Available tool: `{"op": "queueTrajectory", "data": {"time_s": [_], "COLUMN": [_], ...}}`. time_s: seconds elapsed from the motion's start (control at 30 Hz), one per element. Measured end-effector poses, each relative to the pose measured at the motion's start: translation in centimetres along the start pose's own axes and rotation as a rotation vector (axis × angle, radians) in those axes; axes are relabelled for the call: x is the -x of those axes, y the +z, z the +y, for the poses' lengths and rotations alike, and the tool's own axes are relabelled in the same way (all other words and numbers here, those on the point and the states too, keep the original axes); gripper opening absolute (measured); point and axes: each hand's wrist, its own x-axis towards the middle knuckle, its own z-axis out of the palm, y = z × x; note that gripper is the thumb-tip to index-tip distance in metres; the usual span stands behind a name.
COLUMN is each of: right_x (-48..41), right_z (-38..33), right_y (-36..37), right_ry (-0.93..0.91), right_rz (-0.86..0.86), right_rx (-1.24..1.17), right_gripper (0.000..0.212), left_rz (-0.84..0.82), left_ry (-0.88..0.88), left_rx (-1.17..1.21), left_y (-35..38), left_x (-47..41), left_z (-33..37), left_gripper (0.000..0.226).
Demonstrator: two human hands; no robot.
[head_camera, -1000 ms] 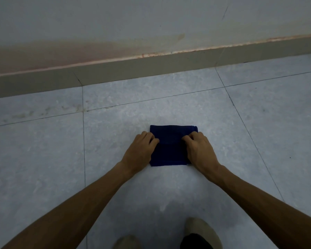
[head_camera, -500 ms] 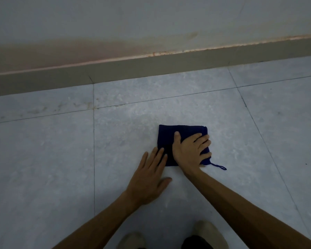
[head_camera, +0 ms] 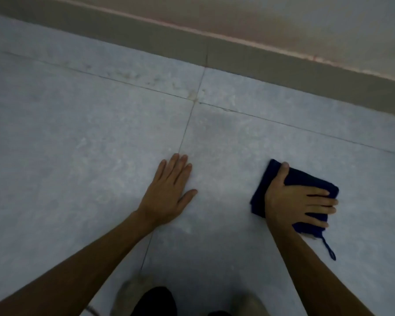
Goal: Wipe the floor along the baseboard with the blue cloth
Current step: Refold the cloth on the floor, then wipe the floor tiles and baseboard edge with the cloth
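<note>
the baseboard (head_camera: 283, 71) runs as a dull olive strip slanting from the upper left down to the right edge, with a thin pinkish line along its top where it meets the wall (head_camera: 306, 23). below it the floor (head_camera: 66, 144) is pale grey-blue tile, split by grout lines: one long joint runs roughly parallel to the baseboard, leaving a narrow band of tile between the two, and another crosses it and comes down toward the person, passing under the left forearm. faint brownish smudges sit in that narrow band near the crossing. wide bare tile lies to the left of both hands and between them; a strip of bare tile also separates the cloth from the baseboard, so they are well apart.

the blue cloth (head_camera: 306, 179) lies flat on the floor at the right, folded into a thick dark navy square turned at an angle, one corner pointing up and left. a thin loop of the same colour trails from its near corner onto the tile.

the right hand (head_camera: 292, 201) presses down on the cloth, palm flat, fingers spread and extended to the right across it, the thumb reaching toward the upper left corner; it pins the cloth without curling around it. the left hand (head_camera: 169, 192) rests open and flat on bare tile, fingers together and pointing away, thumb out, touching nothing else.

blurred shoes (head_camera: 128, 297) show at the bottom edge.
</note>
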Motion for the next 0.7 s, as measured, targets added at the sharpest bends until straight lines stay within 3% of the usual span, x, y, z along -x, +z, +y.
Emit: {"op": "queueTrajectory", "data": {"time_s": [0.13, 0.23, 0.4, 0.53, 0.7], "right_x": [-2.3, -4.6, -3.3, 0.7, 6.6], "right_z": [0.0, -3.1, -9.3, -14.3, -20.6], "right_y": [0.1, 0.3, 2.2, 4.4, 7.8], "right_ry": [-0.329, -0.703, -1.068, -1.202, -1.166], "right_rz": [0.062, 0.021, -0.138, -0.208, -0.215], "right_rx": [0.135, 0.230, 0.162, 0.091, 0.006], "right_gripper": [0.122, 0.097, 0.074, 0.070, 0.068], "left_rz": [0.134, 0.221, 0.295, 0.330, 0.333], "left_ry": [-0.185, -0.311, -0.402, -0.456, -0.516], "left_rx": [0.087, 0.132, 0.173, 0.151, 0.112], "left_y": [0.2, -0.2, -1.3, -2.1, -2.9], "left_x": [0.6, 0.1, -0.1, -0.4, -1.0], "left_z": [-2.8, -4.0, -6.2, -8.6, -11.3], "left_gripper": [0.070, 0.067, 0.065, 0.066, 0.070]}}
